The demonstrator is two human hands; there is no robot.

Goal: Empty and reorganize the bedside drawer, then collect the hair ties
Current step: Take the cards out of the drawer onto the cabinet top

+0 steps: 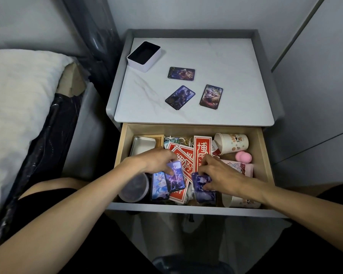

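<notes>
1. Left hand [154, 161] pinched a card [176, 176] near the drawer's [186, 129] front-left corner.
2. Right hand [221, 174] curled round a purple card [206, 194] at the front edge.
3. Hair ties [183, 140] lay along the back edge.
4. A box [144, 56] sat at the nightstand's [226, 62] back-left corner.

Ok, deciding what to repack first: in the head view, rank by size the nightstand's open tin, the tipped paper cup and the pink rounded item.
Largest, unranked: open tin, paper cup; look alike, cup nearer.
Smallest: pink rounded item.
</notes>
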